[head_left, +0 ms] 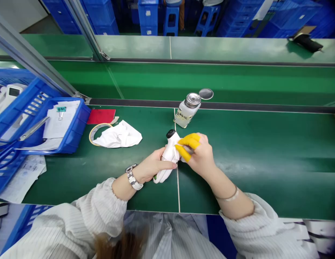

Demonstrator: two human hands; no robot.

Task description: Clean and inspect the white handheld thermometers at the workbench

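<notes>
My left hand point(153, 166) is wrapped round a white handheld device point(170, 153) with a black round end pointing away from me. Yellow finger covers sit on several fingers of my right hand point(196, 151), which is closed against the device's right side. Something whitish shows beneath those fingertips, too small to make out. Beyond the device stands a bottle point(185, 113) with a metal top, its round lid flipped open. To the left, a crumpled white cloth point(120, 135) lies partly over a roll of tape point(92, 136).
A red flat item point(101, 116) lies behind the tape. At left are a blue bin point(72, 138) of papers, scissors point(35, 128) and a blue basket point(35, 94) of white devices. A metal frame post point(35, 48) rises there. Beyond the rail runs a green belt point(210, 84).
</notes>
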